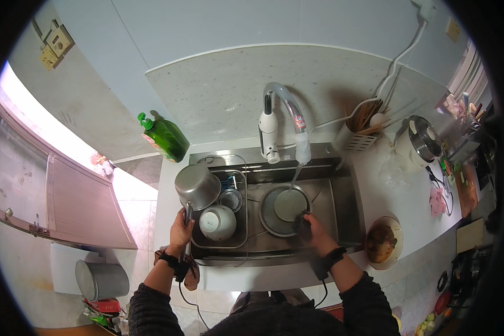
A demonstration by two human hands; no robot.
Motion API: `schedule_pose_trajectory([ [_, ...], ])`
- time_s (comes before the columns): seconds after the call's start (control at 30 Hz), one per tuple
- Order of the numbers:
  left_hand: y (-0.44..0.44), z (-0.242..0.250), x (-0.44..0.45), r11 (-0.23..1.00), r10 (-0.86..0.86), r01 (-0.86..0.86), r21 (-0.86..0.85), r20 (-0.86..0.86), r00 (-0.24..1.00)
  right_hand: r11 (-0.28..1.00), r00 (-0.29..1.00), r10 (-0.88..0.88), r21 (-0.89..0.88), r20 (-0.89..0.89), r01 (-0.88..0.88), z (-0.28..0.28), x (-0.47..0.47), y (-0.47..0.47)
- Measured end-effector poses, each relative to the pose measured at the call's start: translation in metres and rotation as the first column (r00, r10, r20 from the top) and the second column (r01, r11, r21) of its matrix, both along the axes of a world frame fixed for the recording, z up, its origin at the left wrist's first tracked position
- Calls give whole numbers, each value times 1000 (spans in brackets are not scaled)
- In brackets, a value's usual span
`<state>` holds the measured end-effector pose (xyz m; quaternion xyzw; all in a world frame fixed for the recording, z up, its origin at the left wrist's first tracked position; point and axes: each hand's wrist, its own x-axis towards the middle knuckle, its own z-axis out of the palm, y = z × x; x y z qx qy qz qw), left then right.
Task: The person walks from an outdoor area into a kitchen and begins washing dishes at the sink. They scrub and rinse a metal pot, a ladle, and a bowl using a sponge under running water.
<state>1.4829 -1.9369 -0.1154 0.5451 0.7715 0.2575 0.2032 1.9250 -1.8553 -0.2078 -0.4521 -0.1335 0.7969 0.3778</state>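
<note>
My left hand (181,232) grips the long handle of a metal saucepan (196,185). The pan lies tilted, its base upward, over the left rim of a wire drain basket (246,227) in the sink. Beside it in the basket are an upturned white bowl (217,222) and a small glass dish (230,200). My right hand (319,233) holds a dark scouring pad (303,226) at the right edge of a round metal basin (268,216). Water from the curved faucet (282,90) runs onto a pale round dish (290,205) inside that basin.
A green pump bottle (166,138) stands at the sink's back left corner. Right of the sink are a bowl with brown food remains (382,243), a perforated utensil holder (355,136) and a lidded pot (420,140). A white cord (392,73) hangs along the wall.
</note>
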Motion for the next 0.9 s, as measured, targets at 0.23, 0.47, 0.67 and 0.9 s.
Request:
schedule_pose_trajectory([
  [0.23,29,2,-32,969,-206,231,91,-221,953,1000,1000,1,12,31,-2,-8,-2,-2],
  [0.47,65,-16,-47,932,-245,308,189,-296,923,999,999,-29,-29,39,30,0,-9,-4],
  [0.67,77,-38,-64,976,-153,192,107,-296,943,990,983,-134,64,128,127,-6,-7,-4],
  [0.9,68,-42,-62,994,-1,22,108,-198,980,958,944,-270,-46,192,283,3,14,9],
])
